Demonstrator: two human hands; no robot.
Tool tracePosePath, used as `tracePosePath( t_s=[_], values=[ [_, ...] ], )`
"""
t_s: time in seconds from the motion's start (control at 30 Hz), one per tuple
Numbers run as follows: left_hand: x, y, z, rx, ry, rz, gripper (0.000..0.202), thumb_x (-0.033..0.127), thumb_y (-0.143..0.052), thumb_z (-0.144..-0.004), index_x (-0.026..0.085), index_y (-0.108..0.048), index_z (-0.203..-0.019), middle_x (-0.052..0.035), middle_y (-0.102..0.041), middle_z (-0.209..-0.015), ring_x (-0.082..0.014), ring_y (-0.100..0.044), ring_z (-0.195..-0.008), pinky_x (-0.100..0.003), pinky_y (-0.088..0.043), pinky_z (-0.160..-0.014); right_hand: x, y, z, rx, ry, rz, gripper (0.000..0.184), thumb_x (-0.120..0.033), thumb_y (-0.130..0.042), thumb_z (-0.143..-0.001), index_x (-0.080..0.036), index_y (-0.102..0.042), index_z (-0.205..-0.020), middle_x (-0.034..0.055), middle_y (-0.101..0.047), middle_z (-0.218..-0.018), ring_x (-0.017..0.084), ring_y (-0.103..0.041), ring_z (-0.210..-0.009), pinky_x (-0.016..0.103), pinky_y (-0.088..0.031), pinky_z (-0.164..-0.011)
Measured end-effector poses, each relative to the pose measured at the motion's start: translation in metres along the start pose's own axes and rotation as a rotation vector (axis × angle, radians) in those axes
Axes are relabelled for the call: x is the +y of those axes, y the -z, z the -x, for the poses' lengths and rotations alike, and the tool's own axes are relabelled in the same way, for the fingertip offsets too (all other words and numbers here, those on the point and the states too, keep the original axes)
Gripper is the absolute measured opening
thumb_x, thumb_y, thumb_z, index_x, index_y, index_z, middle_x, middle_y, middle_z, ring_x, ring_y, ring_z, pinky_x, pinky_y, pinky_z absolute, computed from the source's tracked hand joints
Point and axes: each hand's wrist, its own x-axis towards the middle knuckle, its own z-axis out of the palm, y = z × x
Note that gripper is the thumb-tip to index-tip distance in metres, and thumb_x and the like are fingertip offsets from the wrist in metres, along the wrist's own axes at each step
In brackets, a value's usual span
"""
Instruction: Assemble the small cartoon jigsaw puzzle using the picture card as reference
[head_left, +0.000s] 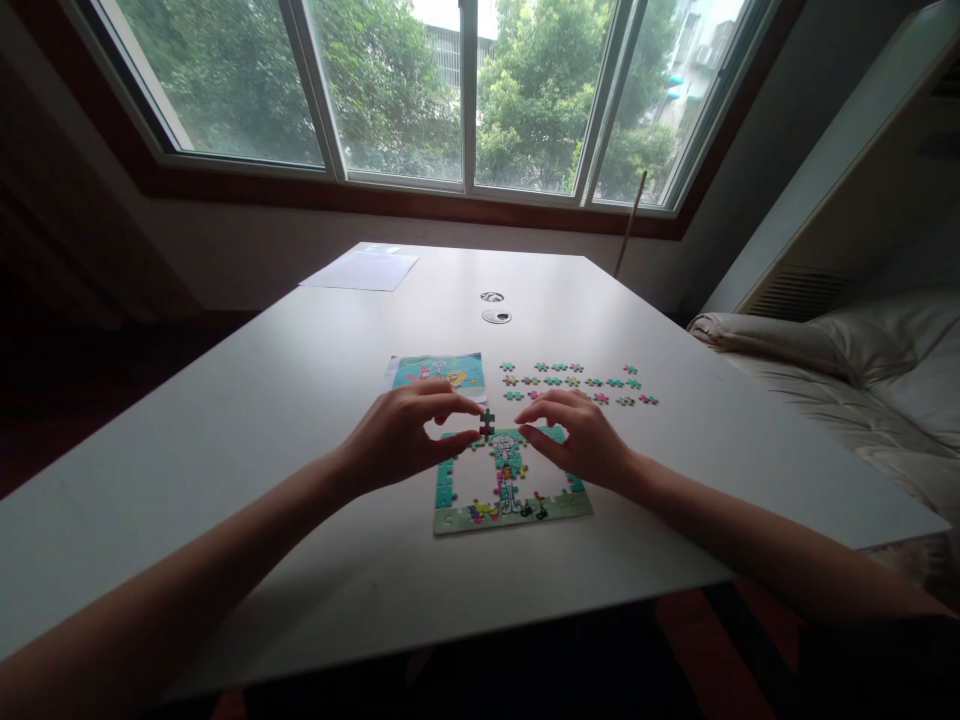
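Observation:
A partly assembled jigsaw puzzle (510,500) lies flat on the white table (300,420), its green border and a cartoon figure in place. My left hand (405,435) pinches a small dark puzzle piece (487,420) between thumb and fingertips, just above the puzzle's top edge. My right hand (581,435) hovers over the puzzle's upper right, fingers curled toward the same piece, nothing visibly in them. Several loose puzzle pieces (577,383) lie scattered behind the right hand. A picture card (439,372) with the puzzle's image lies behind the left hand.
A sheet of paper (361,269) lies at the far left of the table. Two round cable grommets (495,307) sit mid-table. A bed with a pillow (832,345) stands to the right. A wide window (450,90) is behind, a stick (628,225) leaning below it.

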Motion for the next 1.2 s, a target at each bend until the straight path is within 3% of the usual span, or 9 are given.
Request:
tracePosePath(
  t_s=[0.13, 0.23, 0.7, 1.2],
  values=[
    [-0.001, -0.002, 0.0, -0.226, 0.103, 0.02, 0.017, 0.034, -0.064, -0.077, 0.022, -0.069, -0.088, 0.0009, -0.059, -0.067, -0.0097, -0.049, -0.056, -0.021, -0.038, -0.054, 0.001, -0.002, 0.0, -0.061, 0.001, 0.01, 0.008, -0.021, -0.057, -0.082, -0.019, -0.065, -0.083, 0.0026, -0.068, -0.083, 0.015, -0.061, -0.079, 0.03, -0.04, -0.075],
    [0.003, -0.005, 0.001, -0.304, 0.162, 0.011, 0.017, 0.036, -0.064, -0.077, 0.023, -0.07, -0.086, 0.0012, -0.06, -0.066, -0.0098, -0.05, -0.056, -0.021, -0.038, -0.054, 0.001, -0.005, 0.002, -0.115, 0.006, 0.006, 0.008, -0.022, -0.057, -0.082, -0.019, -0.065, -0.083, 0.0026, -0.067, -0.084, 0.014, -0.061, -0.079, 0.029, -0.039, -0.074],
    [0.013, -0.015, 0.003, -0.304, 0.244, -0.121, 0.012, 0.034, -0.064, -0.076, 0.028, -0.071, -0.083, 0.0006, -0.064, -0.069, -0.0132, -0.054, -0.058, -0.022, -0.033, -0.051, -0.003, -0.01, 0.004, -0.283, 0.063, -0.049, 0.02, -0.027, -0.053, -0.087, -0.023, -0.066, -0.102, 0.0055, -0.064, -0.09, 0.016, -0.057, -0.083, 0.033, -0.04, -0.079],
    [0.013, -0.011, 0.002, -0.315, 0.161, -0.15, 0.016, 0.03, -0.06, -0.078, 0.025, -0.071, -0.089, -0.0005, -0.063, -0.069, -0.0126, -0.055, -0.057, -0.021, -0.035, -0.052, -0.004, -0.011, 0.006, -0.286, 0.087, 0.01, 0.024, -0.028, -0.05, -0.089, -0.028, -0.065, -0.107, 0.0049, -0.063, -0.091, 0.015, -0.054, -0.081, 0.032, -0.04, -0.078]
  ],
)
